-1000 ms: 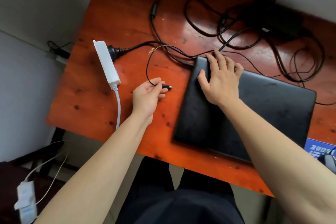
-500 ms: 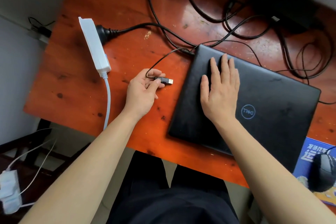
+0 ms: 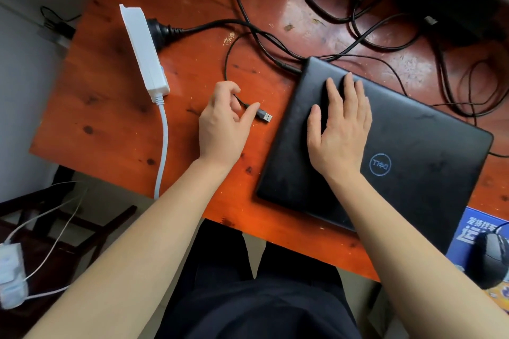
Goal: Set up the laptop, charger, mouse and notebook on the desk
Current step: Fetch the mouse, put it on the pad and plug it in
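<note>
head view: i am watching the left hand (image 3: 223, 124) grasping a thin black cable (image 3: 226, 63), thumb and curled fingers pinching it just behind the usb plug (image 3: 265, 116). the plug is poking out past the thumb tip toward the laptop (image 3: 413, 146) without touching it. the right hand (image 3: 340, 132) is lying released, fingers straight and flat on the closed lid, fingertips near its far left corner. a thicker black cord (image 3: 286, 66) is meeting that corner just beyond those fingertips. a white power strip (image 3: 144, 49) is lying on the desk (image 3: 110, 118) left of the left fingers. a dark charger brick (image 3: 451, 3) is sitting, blurred, well beyond the right fingertips. the mouse (image 3: 493, 259) is resting on a blue printed surface (image 3: 468, 231) right of the right forearm.
</note>
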